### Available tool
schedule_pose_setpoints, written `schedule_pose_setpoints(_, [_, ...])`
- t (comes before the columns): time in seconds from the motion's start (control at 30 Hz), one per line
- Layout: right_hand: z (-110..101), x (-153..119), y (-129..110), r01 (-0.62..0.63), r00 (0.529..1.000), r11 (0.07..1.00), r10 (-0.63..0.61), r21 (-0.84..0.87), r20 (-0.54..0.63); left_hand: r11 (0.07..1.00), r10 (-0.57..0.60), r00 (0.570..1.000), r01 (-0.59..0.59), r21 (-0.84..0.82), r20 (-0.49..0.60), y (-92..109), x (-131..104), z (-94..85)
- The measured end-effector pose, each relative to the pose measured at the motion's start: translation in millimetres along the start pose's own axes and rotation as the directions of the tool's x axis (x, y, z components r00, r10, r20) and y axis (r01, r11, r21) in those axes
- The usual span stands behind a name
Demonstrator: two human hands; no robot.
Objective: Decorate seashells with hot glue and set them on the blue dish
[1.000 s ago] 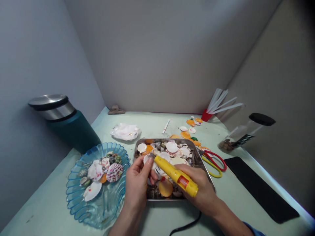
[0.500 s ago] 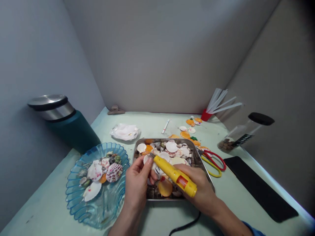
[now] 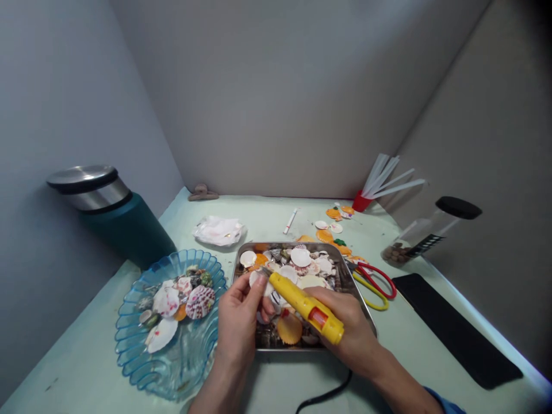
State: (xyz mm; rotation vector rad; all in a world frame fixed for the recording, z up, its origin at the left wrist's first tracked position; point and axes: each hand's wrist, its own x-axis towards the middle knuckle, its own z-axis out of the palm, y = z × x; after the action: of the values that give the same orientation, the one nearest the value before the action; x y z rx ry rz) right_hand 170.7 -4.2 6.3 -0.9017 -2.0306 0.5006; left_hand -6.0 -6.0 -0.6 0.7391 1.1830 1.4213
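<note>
Over the metal tray, my left hand [image 3: 240,313] pinches a small white shell [image 3: 255,279] between thumb and fingers. My right hand [image 3: 345,322] is wrapped round a yellow hot glue gun [image 3: 302,302], whose metal nozzle is at the shell held on the left. I cannot tell whether nozzle and shell touch. Under both hands, the metal tray [image 3: 366,313] holds many shells, among them an orange scallop shell [image 3: 289,328] near its front edge and a white shell [image 3: 301,257] towards the back. The gun's trigger is hidden by my fingers.
Left are a blue plastic dish [image 3: 190,368] of shells and a teal bottle [image 3: 129,230]. Right are red-and-yellow scissors [image 3: 377,282], a black slab [image 3: 457,330], a clear jar [image 3: 425,238] and a red cup [image 3: 361,201] of glue sticks. A black cord [image 3: 325,397] lies in front.
Both hands stay almost in place. My left hand, with the white shell, has shifted very slightly left; the glue gun remains at the shell.
</note>
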Motion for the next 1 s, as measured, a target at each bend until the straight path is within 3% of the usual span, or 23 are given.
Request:
schedule_pose_setpoints(0.57, [0.0, -1.1, 0.9, 0.023, 1.000, 1.000, -0.023, 0.002, -0.019, 1.000, 0.010, 1.000, -0.010, 0.008, -0.010, 0.2, -1.4, 0.2])
schedule_pose_setpoints(1.0, [1.0, -2.3, 2.1, -0.037, 0.999, 0.999, 0.036, 0.019, 0.028, 1.000, 0.010, 1.000, -0.009, 0.011, -0.002, 1.8, -2.0, 1.6])
